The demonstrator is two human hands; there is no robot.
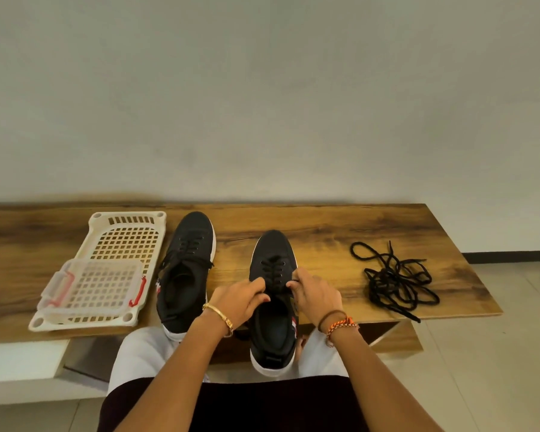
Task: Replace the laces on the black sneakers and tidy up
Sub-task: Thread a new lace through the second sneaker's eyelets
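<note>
Both hands, left hand point(242, 299) and right hand point(314, 296), are pinching lace ends astride the right sneaker point(273, 294), its toe pointing away.

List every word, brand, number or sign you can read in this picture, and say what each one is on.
No text can be read anywhere.
Right sneaker, held by both hands: red, white and blue side patch, no letters legible.
Left sneaker: a similar patch at its side, too blurred to read.
Clear lidded box in the cream basket: no label visible.
Loose black laces and wooden table: no markings.
</note>
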